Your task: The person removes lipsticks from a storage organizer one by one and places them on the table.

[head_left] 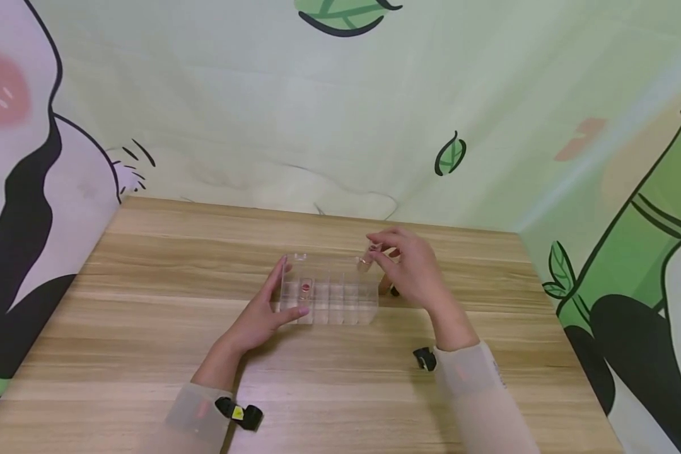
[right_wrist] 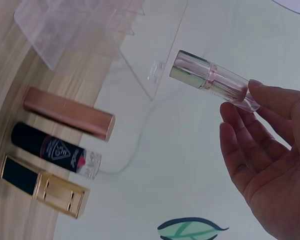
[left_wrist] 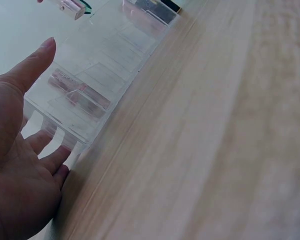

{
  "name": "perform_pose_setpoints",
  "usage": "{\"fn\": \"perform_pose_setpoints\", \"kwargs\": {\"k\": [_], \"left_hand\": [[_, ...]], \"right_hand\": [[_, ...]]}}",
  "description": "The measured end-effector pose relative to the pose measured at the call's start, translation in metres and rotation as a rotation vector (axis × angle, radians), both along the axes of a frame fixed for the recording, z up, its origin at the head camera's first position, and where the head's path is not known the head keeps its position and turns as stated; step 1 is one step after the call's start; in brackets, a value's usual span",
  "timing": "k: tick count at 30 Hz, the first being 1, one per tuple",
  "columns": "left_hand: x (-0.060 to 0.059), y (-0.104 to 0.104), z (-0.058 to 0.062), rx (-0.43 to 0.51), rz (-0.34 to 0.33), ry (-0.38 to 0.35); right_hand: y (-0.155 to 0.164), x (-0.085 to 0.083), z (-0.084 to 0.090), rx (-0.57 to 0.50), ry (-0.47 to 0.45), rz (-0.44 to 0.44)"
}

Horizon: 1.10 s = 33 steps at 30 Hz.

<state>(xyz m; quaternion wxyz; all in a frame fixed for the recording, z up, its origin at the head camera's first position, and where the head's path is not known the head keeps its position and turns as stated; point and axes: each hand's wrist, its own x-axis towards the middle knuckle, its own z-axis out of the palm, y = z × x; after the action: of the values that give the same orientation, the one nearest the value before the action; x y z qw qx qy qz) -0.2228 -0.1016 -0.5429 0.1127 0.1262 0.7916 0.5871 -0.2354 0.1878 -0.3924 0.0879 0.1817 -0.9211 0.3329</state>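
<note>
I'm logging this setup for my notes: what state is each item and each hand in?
Case, resting on the table, one tube visible inside
Stored tube, standing in a compartment
Held tube, tilted, off the table
Rose tube, standing upright
Black tube, standing upright, clear cap on
Gold tube, standing upright
Left hand, gripping the case's left end
Right hand, pinching the held tube

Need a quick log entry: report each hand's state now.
Left hand: holding the clear organizer at one end.
Right hand: pinching a clear cosmetic tube.
</note>
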Motion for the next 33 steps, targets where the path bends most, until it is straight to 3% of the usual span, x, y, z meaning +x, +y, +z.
{"fn": "perform_pose_setpoints", "kwargs": {"k": [15, 33], "left_hand": [[0.012, -0.003, -0.006, -0.001, -0.010, -0.019], [0.000, 0.000, -0.003, -0.021, -0.009, 0.012]], "right_hand": [[0.038, 0.007, -0.011, 0.003, -0.029, -0.086], [0.091, -0.001, -0.008, 0.044, -0.007, -0.176]]}}
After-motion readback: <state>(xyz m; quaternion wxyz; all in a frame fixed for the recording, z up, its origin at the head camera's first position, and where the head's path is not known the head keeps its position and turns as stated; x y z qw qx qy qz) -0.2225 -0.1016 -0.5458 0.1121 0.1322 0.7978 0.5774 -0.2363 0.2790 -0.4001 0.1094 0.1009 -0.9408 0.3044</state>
